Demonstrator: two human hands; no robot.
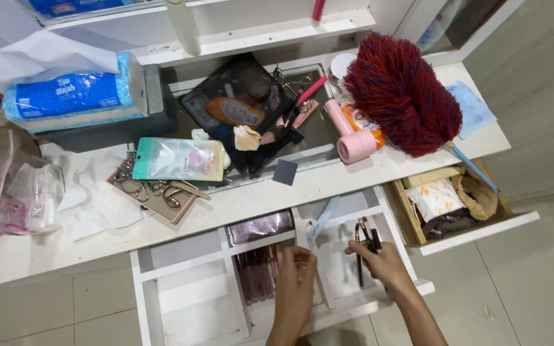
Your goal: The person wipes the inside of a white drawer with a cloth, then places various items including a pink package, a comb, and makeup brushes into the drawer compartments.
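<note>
Slim black pencils (368, 234) upright over the white drawer (354, 282).

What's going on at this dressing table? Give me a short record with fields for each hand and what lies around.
Left hand: reaching into the open white drawer, by the divider, beside a row of lip glosses.
Right hand: holding slim black makeup pencils over the drawer.
Tabletop: red feather duster, pink hair dryer, tissue pack, black mesh pouch.
Side drawer: open, holding small packets.

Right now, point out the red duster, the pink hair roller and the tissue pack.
red duster (402, 96), head view, on the middle of its fluffy head.
pink hair roller (356, 146), head view, on its round open end.
tissue pack (68, 96), head view, on its blue front face.
</note>
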